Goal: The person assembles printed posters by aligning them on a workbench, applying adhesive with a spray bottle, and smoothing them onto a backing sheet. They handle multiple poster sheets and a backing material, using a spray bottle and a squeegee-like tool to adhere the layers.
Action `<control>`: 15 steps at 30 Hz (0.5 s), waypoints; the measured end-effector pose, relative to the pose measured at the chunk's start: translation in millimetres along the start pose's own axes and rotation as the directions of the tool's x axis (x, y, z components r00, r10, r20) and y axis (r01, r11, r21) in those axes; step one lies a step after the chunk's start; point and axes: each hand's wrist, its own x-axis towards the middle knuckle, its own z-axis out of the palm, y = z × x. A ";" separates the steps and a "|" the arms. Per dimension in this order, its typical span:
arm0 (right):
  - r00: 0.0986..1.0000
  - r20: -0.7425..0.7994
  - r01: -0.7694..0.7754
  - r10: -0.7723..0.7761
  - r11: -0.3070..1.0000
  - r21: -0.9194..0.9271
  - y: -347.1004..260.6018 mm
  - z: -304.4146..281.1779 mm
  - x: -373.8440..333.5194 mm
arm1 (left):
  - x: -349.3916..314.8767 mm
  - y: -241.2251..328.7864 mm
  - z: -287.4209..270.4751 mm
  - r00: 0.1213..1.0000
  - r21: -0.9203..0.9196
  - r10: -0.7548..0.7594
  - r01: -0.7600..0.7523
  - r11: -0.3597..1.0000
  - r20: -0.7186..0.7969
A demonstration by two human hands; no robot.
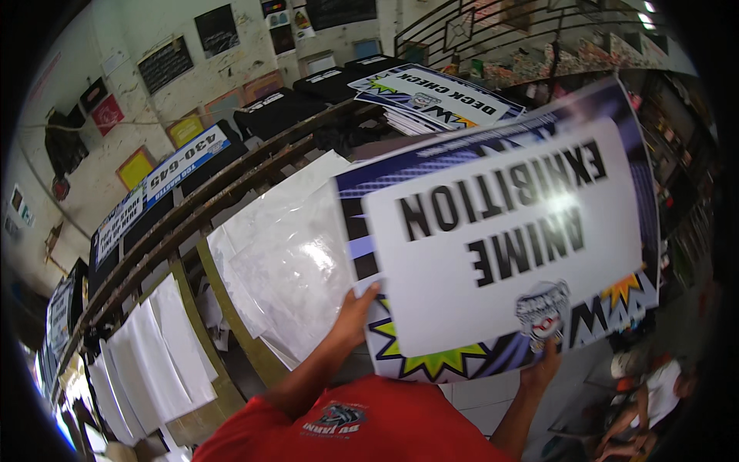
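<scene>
A large glossy poster (462, 254) fills the right half of the head view, tilted and upside down to me. Its white centre panel carries bold black lettering, framed by a purple and blue border with green and orange bursts. My left hand (358, 314) grips its near left edge, the thumb lying along the border. At the lower edge, my right hand (543, 366) holds the poster too, its fingers partly hidden by the sheet. Left of the poster lies a white board under shiny, wrinkled clear plastic (296, 258), close to my left hand.
Similar posters are stacked (439, 96) beyond the held one. Black shirts (281, 113) and blue-white signs (185, 160) line a long wooden rack. White sheets (154, 358) hang over a table at left. A person (654, 396) sits at lower right, near a tiled floor (481, 393).
</scene>
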 end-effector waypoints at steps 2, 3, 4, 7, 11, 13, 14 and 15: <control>0.999 -0.025 -0.022 0.022 1.000 0.007 -18.0 -23.9 15.4 | 17.0 -11.9 34.1 0.993 -0.023 -0.107 0.108 0.994 0.046; 0.996 -0.082 -0.024 0.020 0.998 -0.053 -25.6 -34.5 28.6 | 20.8 -12.7 52.4 0.986 -0.043 -0.154 0.157 0.987 0.070; 0.997 -0.078 -0.015 0.012 0.999 -0.037 -30.7 -37.2 37.3 | 19.4 -10.5 64.5 0.974 -0.064 -0.210 0.216 0.974 0.082; 1.000 -0.015 -0.001 0.001 1.000 -0.018 -39.5 -24.9 69.3 | 24.6 -32.0 46.0 0.938 -0.234 -0.101 0.185 0.954 0.330; 0.858 0.495 0.261 -0.136 0.946 -0.193 -23.2 16.8 125.9 | 3.2 -24.6 19.0 0.946 -0.289 0.066 0.030 0.957 0.317; 0.766 0.583 0.536 -0.268 0.768 -0.351 -4.0 68.4 140.9 | -11.5 -20.2 -3.6 0.989 -0.269 0.088 -0.052 0.962 0.121; 0.870 0.486 0.259 -0.084 0.916 -0.305 0.3 118.7 128.6 | -23.0 -19.2 -20.9 0.994 -0.286 0.109 -0.104 0.952 -0.001; 0.907 0.398 -0.045 0.135 0.973 -0.228 6.0 167.3 116.9 | -36.9 -16.8 -38.8 0.985 -0.295 0.125 -0.156 0.943 -0.121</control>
